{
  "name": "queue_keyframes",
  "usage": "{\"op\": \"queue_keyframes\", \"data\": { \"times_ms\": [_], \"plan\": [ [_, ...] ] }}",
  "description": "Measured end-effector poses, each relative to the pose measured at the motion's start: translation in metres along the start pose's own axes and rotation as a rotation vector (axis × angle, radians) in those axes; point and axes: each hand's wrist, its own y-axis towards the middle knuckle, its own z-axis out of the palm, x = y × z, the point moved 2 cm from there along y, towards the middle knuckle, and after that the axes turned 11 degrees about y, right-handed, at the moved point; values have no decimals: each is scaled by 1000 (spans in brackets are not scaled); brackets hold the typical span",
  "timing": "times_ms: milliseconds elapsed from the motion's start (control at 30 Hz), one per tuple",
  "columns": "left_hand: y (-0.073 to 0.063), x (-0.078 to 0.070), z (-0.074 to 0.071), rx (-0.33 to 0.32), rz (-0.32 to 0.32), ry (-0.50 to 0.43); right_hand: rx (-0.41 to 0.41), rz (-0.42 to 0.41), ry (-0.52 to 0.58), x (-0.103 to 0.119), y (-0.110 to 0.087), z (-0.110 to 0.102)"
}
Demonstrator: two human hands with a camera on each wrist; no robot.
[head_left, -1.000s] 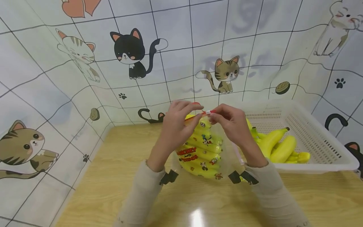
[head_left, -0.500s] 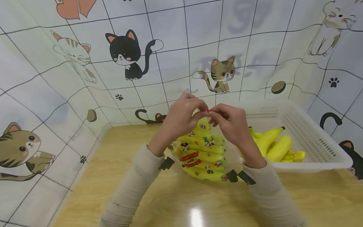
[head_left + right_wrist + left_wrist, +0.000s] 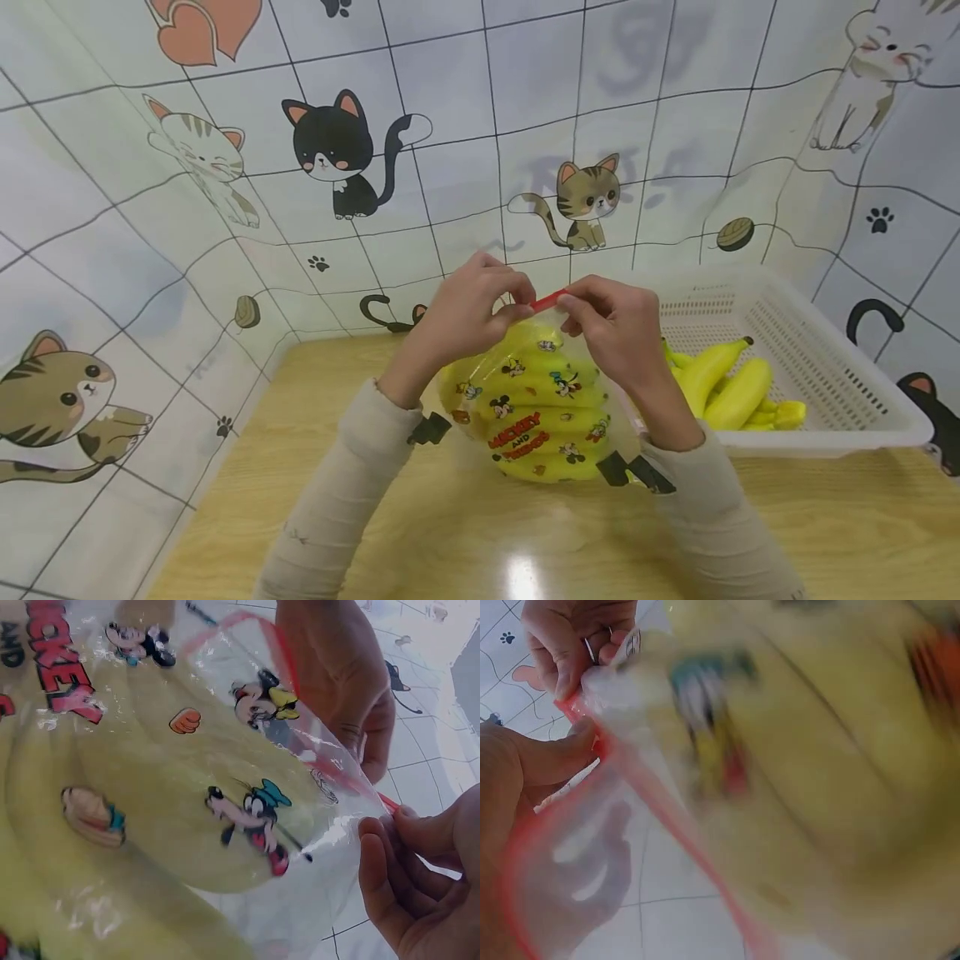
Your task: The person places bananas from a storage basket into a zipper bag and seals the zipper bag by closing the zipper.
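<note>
A clear zip bag (image 3: 551,408) printed with cartoon figures stands upright on the table, filled with yellow bananas (image 3: 172,855). Along its top runs a red zip strip (image 3: 549,301). My left hand (image 3: 472,310) pinches this strip between thumb and fingers, a short way from my right hand (image 3: 618,333), which pinches the strip near its right end. In the left wrist view the two red edges (image 3: 694,847) part below the left thumb, so that stretch of the mouth gapes. The right wrist view shows the right fingertips (image 3: 371,832) at the bag's corner.
A white perforated plastic basket (image 3: 840,437) stands to the right on the wood-grain table (image 3: 360,517), with more bananas (image 3: 738,392) inside. Behind and to the left rises a wall covering (image 3: 465,183) with cat prints and grid lines.
My left hand moved right along the red strip until close to the right hand, then back left a little. The bag shifted slightly right, and the right hand stayed nearly in place.
</note>
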Motion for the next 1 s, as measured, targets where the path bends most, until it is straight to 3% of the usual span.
{"op": "queue_keyframes", "data": {
  "times_ms": [533,1000],
  "plan": [
    [-8,6,-4,65,-10,71,-4,115,-52,5,0,-10],
    [-14,7,-4,88,-12,110,-11,140,-78,4,2,-19]
  ]
}}
